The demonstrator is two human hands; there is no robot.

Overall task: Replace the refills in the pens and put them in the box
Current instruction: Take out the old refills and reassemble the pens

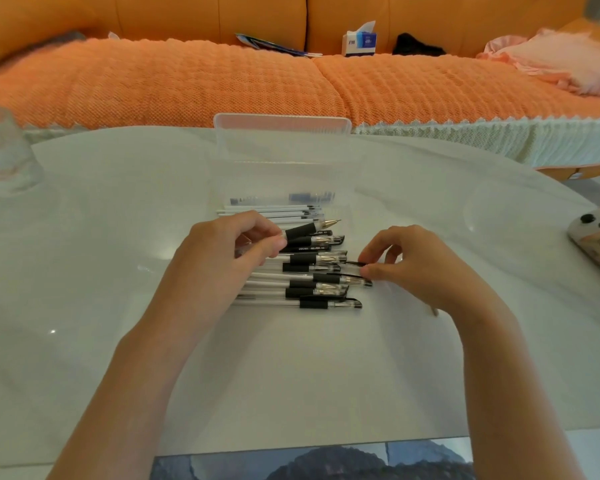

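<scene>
Black rubber sits under the fingertips of my left hand (229, 244): thumb and fingers are curled round the grip sleeve of one pen (309, 230), held just above the heap, uncapped, its metal tip pointing right. I hold it by the sleeve because, as I judge it, that is where the barrel unscrews to let the refill out. My right hand (406, 261) pinches a thin black piece (355, 264) between thumb and forefinger at the right end of the heap. It looks like a cap's clip, though I cannot tell whether the cap is loose or on a pen lying there. The other pens (309, 282) lie side by side under and between my hands, all capped and all with caps to the right, so each can be picked up the same way. Beyond them, against the near wall of the clear box (284, 174), is a row of white refills (267, 211), close enough to reach without shifting. The box stands open with its lid (281, 125) upright at the far side, and I see no finished pen in it, so the job looks barely begun. All this rests on the white table (291, 375), with an orange sofa (187, 81) behind
</scene>
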